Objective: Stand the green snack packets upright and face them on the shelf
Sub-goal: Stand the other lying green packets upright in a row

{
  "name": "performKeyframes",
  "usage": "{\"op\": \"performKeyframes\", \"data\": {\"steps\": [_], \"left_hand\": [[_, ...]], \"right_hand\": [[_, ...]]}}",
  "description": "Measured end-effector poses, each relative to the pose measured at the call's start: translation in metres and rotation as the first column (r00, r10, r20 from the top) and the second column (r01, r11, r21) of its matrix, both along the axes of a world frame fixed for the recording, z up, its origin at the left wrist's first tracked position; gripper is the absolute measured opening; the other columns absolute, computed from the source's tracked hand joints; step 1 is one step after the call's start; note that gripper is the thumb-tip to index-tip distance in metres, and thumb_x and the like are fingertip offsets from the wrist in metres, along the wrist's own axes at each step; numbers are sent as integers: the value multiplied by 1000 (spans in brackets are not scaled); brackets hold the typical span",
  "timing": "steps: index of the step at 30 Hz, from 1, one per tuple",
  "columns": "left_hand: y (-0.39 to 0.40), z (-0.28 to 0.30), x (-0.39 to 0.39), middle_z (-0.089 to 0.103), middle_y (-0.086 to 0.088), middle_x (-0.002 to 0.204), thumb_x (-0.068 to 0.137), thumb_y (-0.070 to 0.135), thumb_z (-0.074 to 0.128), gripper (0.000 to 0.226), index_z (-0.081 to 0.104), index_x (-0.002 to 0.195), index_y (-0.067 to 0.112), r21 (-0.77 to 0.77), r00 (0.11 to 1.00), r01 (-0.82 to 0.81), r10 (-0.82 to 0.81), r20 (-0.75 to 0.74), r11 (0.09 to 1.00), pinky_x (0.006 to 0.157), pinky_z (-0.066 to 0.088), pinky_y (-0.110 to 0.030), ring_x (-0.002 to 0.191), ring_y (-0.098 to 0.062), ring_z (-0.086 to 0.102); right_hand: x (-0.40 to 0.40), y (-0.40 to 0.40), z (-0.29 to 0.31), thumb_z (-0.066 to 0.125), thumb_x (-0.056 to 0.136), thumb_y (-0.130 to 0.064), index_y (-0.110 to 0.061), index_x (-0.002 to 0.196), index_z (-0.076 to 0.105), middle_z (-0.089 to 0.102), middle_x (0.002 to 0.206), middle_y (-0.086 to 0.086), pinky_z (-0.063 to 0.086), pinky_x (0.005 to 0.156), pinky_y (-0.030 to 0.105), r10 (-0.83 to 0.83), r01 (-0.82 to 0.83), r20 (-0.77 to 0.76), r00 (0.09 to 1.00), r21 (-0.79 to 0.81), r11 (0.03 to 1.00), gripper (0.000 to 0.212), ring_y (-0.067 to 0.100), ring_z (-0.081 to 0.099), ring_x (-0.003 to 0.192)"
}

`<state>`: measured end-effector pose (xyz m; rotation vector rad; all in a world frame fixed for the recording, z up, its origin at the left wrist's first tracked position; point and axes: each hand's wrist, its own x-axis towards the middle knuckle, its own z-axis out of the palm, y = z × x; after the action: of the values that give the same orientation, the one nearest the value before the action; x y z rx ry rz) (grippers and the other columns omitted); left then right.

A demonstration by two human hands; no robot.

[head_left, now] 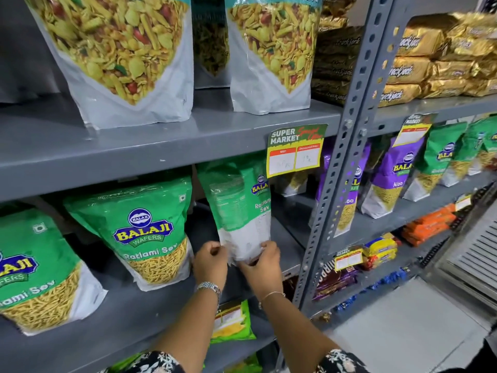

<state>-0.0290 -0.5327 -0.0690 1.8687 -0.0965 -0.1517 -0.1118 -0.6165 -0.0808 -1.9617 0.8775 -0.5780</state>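
Both hands' fingers [215, 249] pinch the green packet's [236, 208] bottom corners.

Green-and-white packets [236, 208] with yellow sev sit on grey shelves [161, 141]; the sleeves [158, 363] are black floral.

Middle shelf [150, 302]: an open gap lies between the upright green packet [142, 232] at 9 o'clock and the turned packet [239, 211] near centre; bare shelf shows there, passable. Both hands, left [211, 261] and right [265, 267], occupy the turned packet's base. The upper shelf's edge [134, 154] overhangs closely at 12 o'clock, with a price tag [295, 149] hanging down. The perforated upright post [330, 184] blocks passage at 3 o'clock. Behind the turned packet, the shelf recedes dark and open.
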Motion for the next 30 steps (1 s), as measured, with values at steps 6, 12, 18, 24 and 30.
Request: {"op": "performKeyframes", "data": {"steps": [6,12,18,24,30], "left_hand": [[5,5,-37,66,10,86,75,5,57,20,67,68,21,55,963,145,-154,220,988,82,49,-31,88,-16,62],[16,6,-19,70,6,101,79,-3,44,40,61,87,32,34,970,201,-204,134,979,84,48,-29,98,-15,63],[18,5,16,46,-15,144,84,-17,36,56,42,136,4,-137,969,235,-243,-46,962,110,37,-48,132,-29,44],[15,-3,31,40,-9,150,94,6,46,49,38,143,13,-126,963,256,-264,-49,958,106,31,-29,137,-23,39],[-5,-3,42,41,-6,149,96,16,45,50,34,144,22,-160,927,345,-363,-96,925,113,30,-35,133,-18,40]], "right_hand": [[21,7,1,71,75,-38,-9,140,32,48,129,16,47,95,42,-49,49,-6,999,19,999,82,38,51,118],[19,-19,5,83,61,-35,-22,103,39,65,101,5,52,77,35,-32,36,-24,999,169,985,63,28,62,91],[16,-81,12,87,56,3,-5,120,51,68,114,10,54,93,40,257,-250,31,966,373,893,74,28,65,106],[27,-115,12,82,67,0,-2,133,51,61,132,11,41,110,42,409,-335,-171,896,342,878,73,28,55,123],[37,-120,18,66,77,9,-7,136,47,58,135,14,42,109,44,259,-228,-180,949,178,957,64,29,54,124]]}}
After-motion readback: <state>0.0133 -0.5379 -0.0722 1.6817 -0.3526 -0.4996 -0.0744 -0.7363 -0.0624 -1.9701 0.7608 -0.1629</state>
